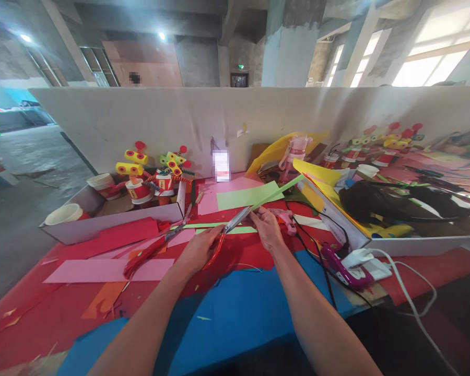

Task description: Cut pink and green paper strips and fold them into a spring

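The worktop (55, 313) is covered in red sheet, with a large blue sheet (238, 313) lying at its near edge under the person's forearms. A white partition board (141, 120) stands along the far side.

On the left, an open white cardboard box (113, 222) holds paper cups (66, 213), stacked and single, together with small figures (139, 189) built from red cups, yellow paper rolls and striped twisted stems. On the right, a second shallow white box (415, 244) holds a black bag-like item (379, 201), yellow sheets and cables; what lies deeper inside cannot be made out. More cup figures (384, 143) stand behind it, blurred.

Flat paper lies between the boxes: a pink strip (105, 270), an orange scrap (104, 298) and a pale green sheet (246, 196). A magenta glue gun (342, 267) rests by a white power strip (370, 261), cords trailing off the edge.

A spare pair of red-handled scissors (149, 250) lies open on the red sheet, left of the hands.

The left hand (198, 250) is closed through the red loops of a pair of scissors (227, 230), blades slightly parted. The right hand (268, 228) pinches a long narrow green paper strip (276, 193), which rises to the upper right and meets the blade tips at centre.
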Demonstrator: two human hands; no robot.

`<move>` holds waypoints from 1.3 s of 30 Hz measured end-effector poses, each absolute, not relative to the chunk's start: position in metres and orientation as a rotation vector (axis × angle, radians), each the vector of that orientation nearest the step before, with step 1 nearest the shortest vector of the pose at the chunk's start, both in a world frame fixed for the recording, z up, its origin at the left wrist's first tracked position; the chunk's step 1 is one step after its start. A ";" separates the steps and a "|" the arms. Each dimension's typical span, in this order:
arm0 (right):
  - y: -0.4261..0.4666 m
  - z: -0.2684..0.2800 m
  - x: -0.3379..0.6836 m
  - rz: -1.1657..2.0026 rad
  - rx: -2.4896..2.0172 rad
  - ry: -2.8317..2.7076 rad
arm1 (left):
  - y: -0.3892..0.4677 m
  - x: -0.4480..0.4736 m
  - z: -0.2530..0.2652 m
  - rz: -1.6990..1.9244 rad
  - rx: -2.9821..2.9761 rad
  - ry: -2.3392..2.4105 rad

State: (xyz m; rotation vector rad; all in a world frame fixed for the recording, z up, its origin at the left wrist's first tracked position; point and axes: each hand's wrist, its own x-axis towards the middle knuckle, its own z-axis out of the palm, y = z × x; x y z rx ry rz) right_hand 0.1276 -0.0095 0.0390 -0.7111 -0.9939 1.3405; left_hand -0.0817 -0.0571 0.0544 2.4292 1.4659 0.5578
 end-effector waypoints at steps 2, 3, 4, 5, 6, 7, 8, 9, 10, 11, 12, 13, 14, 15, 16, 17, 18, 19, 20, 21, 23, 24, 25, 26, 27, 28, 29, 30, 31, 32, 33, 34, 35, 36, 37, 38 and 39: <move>-0.010 0.039 0.128 1.338 -0.717 -0.996 | -0.057 -0.082 0.054 0.580 2.429 1.456; -0.010 0.039 0.128 1.337 -0.720 -0.997 | -0.057 -0.082 0.054 0.590 2.427 1.451; -0.010 0.039 0.128 1.335 -0.723 -0.997 | -0.057 -0.082 0.054 0.597 2.425 1.443; -0.010 0.039 0.128 1.334 -0.725 -0.997 | -0.057 -0.081 0.055 0.601 2.423 1.434; -0.009 0.039 0.127 1.335 -0.727 -0.997 | -0.058 -0.081 0.055 0.602 2.421 1.426; -0.009 0.038 0.127 1.335 -0.726 -0.996 | -0.058 -0.081 0.056 0.599 2.420 1.420; -0.009 0.038 0.127 1.336 -0.724 -0.995 | -0.058 -0.081 0.056 0.597 2.421 1.419; -0.009 0.038 0.127 1.336 -0.721 -0.993 | -0.058 -0.081 0.056 0.592 2.425 1.422; -0.009 0.038 0.127 1.333 -0.720 -0.994 | -0.058 -0.081 0.057 0.589 2.429 1.428; -0.009 0.039 0.127 1.330 -0.719 -0.996 | -0.058 -0.081 0.057 0.591 2.433 1.434; -0.009 0.039 0.127 1.326 -0.719 -0.998 | -0.058 -0.081 0.057 0.594 2.436 1.436; -0.009 0.039 0.128 1.323 -0.719 -1.001 | -0.058 -0.081 0.057 0.598 2.437 1.435; -0.010 0.039 0.128 1.321 -0.720 -1.002 | -0.058 -0.081 0.057 0.602 2.436 1.432; -0.010 0.039 0.128 1.320 -0.719 -1.002 | -0.058 -0.081 0.057 0.603 2.433 1.427; -0.010 0.039 0.128 1.321 -0.717 -1.001 | -0.058 -0.080 0.057 0.604 2.427 1.421; -0.010 0.039 0.128 1.321 -0.715 -0.999 | -0.059 -0.080 0.058 0.605 2.422 1.411; -0.010 0.038 0.128 1.321 -0.713 -0.999 | -0.059 -0.080 0.058 0.610 2.417 1.400; -0.009 0.038 0.128 1.319 -0.711 -1.001 | -0.059 -0.080 0.058 0.618 2.412 1.389; -0.009 0.038 0.128 1.318 -0.711 -1.004 | -0.059 -0.079 0.058 0.624 2.407 1.380; -0.009 0.037 0.128 1.318 -0.710 -1.008 | -0.059 -0.079 0.058 0.628 2.405 1.377; -0.009 0.037 0.128 1.318 -0.710 -1.017 | -0.058 -0.080 0.057 0.619 2.411 1.397; -0.009 0.037 0.128 1.318 -0.710 -1.019 | -0.058 -0.081 0.056 0.610 2.418 1.413; -0.009 0.037 0.128 1.316 -0.711 -1.018 | -0.057 -0.082 0.056 0.605 2.426 1.429; -0.009 0.037 0.129 1.313 -0.712 -1.013 | -0.057 -0.083 0.055 0.603 2.433 1.444; -0.009 0.038 0.129 1.312 -0.713 -1.006 | -0.056 -0.083 0.054 0.602 2.439 1.461; -0.009 0.038 0.129 1.311 -0.713 -1.001 | -0.056 -0.084 0.054 0.598 2.443 1.480; -0.009 0.039 0.129 1.311 -0.712 -0.998 | -0.056 -0.084 0.054 0.587 2.446 1.502; -0.010 0.039 0.129 1.311 -0.711 -0.999 | -0.056 -0.084 0.054 0.570 2.448 1.526; -0.010 0.040 0.129 1.307 -0.711 -1.005 | -0.056 -0.084 0.054 0.549 2.450 1.547; -0.010 0.040 0.129 1.296 -0.712 -1.014 | -0.056 -0.084 0.055 0.528 2.452 1.563; -0.010 0.039 0.128 1.277 -0.716 -1.024 | -0.057 -0.083 0.055 0.511 2.454 1.577; -0.010 0.039 0.128 1.253 -0.721 -1.035 | -0.057 -0.082 0.056 0.495 2.457 1.586; -0.010 0.038 0.127 1.230 -0.726 -1.043 | -0.057 -0.082 0.056 0.481 2.461 1.593; -0.010 0.038 0.127 1.210 -0.729 -1.048 | -0.058 -0.081 0.057 0.465 2.465 1.599; -0.010 0.037 0.127 1.197 -0.732 -1.048 | -0.058 -0.080 0.057 0.447 2.469 1.607; -0.010 0.037 0.127 1.193 -0.734 -1.044 | -0.059 -0.080 0.058 0.431 2.471 1.616; -0.010 0.038 0.127 1.197 -0.735 -1.038 | -0.059 -0.079 0.058 0.418 2.469 1.626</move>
